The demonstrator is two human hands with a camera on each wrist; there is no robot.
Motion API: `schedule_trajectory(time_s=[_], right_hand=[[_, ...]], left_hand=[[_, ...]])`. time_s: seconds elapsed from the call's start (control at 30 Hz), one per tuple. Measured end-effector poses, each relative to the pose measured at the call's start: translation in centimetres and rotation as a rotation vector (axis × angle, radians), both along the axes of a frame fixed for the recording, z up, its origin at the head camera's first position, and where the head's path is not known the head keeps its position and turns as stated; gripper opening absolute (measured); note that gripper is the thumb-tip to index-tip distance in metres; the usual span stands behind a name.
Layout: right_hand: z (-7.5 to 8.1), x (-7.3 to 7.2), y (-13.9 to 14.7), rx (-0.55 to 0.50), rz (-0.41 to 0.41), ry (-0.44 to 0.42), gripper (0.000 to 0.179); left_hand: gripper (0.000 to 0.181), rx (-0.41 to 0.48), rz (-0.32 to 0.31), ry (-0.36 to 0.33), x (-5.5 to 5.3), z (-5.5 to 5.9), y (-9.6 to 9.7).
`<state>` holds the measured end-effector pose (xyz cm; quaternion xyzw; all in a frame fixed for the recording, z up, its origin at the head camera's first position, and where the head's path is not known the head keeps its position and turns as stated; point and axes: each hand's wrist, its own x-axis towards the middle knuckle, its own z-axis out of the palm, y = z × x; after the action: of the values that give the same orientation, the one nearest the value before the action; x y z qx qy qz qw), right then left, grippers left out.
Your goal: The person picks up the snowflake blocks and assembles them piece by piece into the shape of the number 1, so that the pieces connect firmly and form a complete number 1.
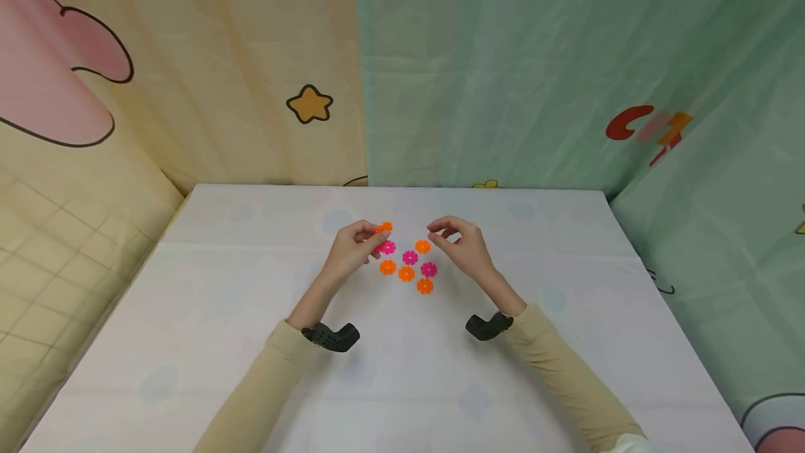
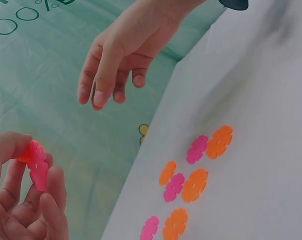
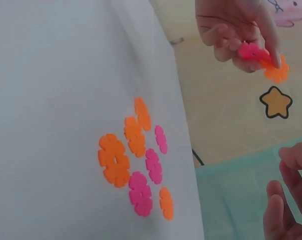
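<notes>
My left hand (image 1: 349, 249) pinches an orange notched flower-shaped disc (image 3: 278, 73) joined to a pink one (image 2: 39, 172), above the far part of the table. The two discs meet at an angle, and fingers hide part of the joint. Across from it, my right hand (image 1: 467, 249) hovers with loosely bent fingers and nothing between them. Between and below the hands, more flower discs lie flat: several orange ones, among them one near the right hand (image 1: 423, 247), and three pink ones, one in the middle (image 1: 410, 257).
A white cloth with faint pale spots covers the table (image 1: 214, 341). Behind its far edge hang a cream curtain (image 1: 239, 54) with a star and a green curtain (image 1: 490, 61). Black cameras (image 1: 333, 338) are strapped to both wrists.
</notes>
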<state>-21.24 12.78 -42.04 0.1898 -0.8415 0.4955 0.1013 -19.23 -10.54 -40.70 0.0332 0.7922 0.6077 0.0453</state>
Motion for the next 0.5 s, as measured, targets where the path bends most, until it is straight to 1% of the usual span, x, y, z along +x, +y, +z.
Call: schedule_trajectory(time_s=[0.2,0.3,0.4,0.5], right_hand=[[-1.0,-0.1,0.5,0.065,-0.024,-0.117,0.024],[-1.5,-0.1,0.7,0.090,-0.018,-0.172,0.028],[-1.9,-0.1,0.9,0.114,-0.006,-0.206,0.030],[-2.1,-0.2,0.9,0.126,0.001,-0.237,0.029]], left_hand=[[0.022,-0.004,0.001,0.001,0.0,-0.4,-0.6],[0.023,-0.013,-0.027,0.004,0.0,-0.6,-0.7],[0.024,-0.022,-0.060,0.017,0.0,-0.9,-0.7],[0.025,-0.029,-0.072,0.034,0.0,-1.0,-0.7]])
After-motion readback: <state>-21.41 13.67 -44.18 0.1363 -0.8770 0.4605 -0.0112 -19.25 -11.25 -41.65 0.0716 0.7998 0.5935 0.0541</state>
